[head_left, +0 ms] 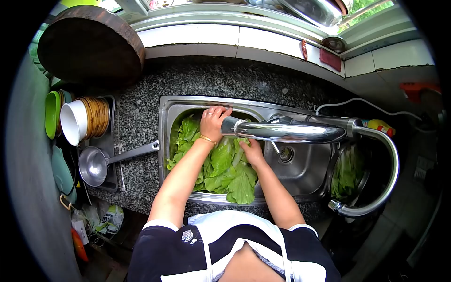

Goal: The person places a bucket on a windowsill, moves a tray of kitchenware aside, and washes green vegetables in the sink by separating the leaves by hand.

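Leafy green lettuce (223, 162) fills the left basin of the steel sink (165, 102), with broad leaves hanging over the front rim. My right hand (252, 152) closes around a pale lettuce stem at the right side of the pile. Near the basin's back edge is my left hand (213, 123), wearing a ring and a bracelet. Its fingers are curled together; the thumb side is hidden behind the end of the chrome faucet (286, 132), so what it grips cannot be made out. The faucet spout passes above the basin between my hands and the camera.
A ladle (94, 165) lies on the left, its handle reaching towards the sink. Stacked bowls (74, 123) and a thick round chopping board (89, 47) stand behind it. On the right, a curved metal pipe (393, 164) arches over a pot of greens (347, 171).
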Action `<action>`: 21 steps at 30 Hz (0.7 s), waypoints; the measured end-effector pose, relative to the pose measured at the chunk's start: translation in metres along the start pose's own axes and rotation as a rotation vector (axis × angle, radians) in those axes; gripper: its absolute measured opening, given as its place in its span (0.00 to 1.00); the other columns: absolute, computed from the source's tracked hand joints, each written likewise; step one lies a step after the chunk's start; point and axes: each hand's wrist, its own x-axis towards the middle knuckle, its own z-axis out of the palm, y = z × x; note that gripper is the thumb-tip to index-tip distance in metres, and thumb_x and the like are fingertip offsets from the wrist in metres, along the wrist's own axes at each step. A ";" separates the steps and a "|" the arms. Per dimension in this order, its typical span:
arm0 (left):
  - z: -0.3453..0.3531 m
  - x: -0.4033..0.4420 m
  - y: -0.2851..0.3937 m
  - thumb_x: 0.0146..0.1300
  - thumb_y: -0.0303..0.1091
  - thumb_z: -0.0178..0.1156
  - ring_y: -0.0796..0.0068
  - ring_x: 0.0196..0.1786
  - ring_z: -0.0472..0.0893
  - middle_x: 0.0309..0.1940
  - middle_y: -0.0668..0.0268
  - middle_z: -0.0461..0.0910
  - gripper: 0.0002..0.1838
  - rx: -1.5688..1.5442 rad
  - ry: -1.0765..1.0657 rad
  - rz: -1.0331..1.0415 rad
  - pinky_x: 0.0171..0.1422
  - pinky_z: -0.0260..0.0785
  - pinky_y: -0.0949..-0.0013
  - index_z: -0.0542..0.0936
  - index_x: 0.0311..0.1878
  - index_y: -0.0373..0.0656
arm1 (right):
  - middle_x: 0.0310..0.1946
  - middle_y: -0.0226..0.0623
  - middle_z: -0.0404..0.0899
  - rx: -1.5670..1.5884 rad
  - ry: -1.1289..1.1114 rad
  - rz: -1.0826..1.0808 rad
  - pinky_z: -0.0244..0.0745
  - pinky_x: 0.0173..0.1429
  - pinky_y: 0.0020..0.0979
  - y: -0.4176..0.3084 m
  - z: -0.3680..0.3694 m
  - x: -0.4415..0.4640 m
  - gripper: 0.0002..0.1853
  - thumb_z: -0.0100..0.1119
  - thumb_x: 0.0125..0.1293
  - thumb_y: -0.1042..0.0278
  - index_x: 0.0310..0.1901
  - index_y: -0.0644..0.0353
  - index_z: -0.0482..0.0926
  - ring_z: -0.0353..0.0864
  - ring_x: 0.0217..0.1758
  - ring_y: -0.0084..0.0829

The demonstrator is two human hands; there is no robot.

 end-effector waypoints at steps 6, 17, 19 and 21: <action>0.005 0.004 0.009 0.46 0.37 0.58 0.73 0.35 0.75 0.29 0.73 0.75 0.10 0.109 0.085 0.000 0.40 0.64 0.67 0.79 0.35 0.52 | 0.47 0.40 0.74 0.026 -0.020 0.025 0.60 0.56 0.28 -0.008 -0.005 -0.004 0.21 0.55 0.57 0.66 0.51 0.66 0.71 0.70 0.50 0.29; 0.014 -0.027 0.164 0.46 0.37 0.61 0.68 0.33 0.75 0.23 0.68 0.74 0.11 -0.707 -0.206 -0.442 0.57 0.52 0.43 0.75 0.15 0.44 | 0.45 0.36 0.73 0.242 -0.043 -0.149 0.62 0.56 0.32 -0.009 -0.004 -0.026 0.13 0.47 0.62 0.64 0.46 0.59 0.71 0.70 0.50 0.33; -0.008 -0.012 0.178 0.46 0.39 0.60 0.66 0.42 0.73 0.30 0.67 0.75 0.08 -0.353 -0.439 -0.300 0.55 0.51 0.40 0.78 0.21 0.45 | 0.46 0.35 0.72 0.426 -0.069 -0.160 0.63 0.56 0.32 -0.023 -0.001 -0.044 0.13 0.46 0.63 0.64 0.46 0.59 0.70 0.69 0.50 0.32; -0.009 -0.013 0.179 0.46 0.40 0.60 0.64 0.45 0.71 0.34 0.65 0.74 0.08 -0.284 -0.345 -0.222 0.55 0.52 0.42 0.78 0.27 0.46 | 0.47 0.34 0.71 0.820 -0.137 -0.242 0.63 0.55 0.31 -0.029 0.006 -0.048 0.13 0.45 0.63 0.63 0.46 0.58 0.70 0.69 0.50 0.31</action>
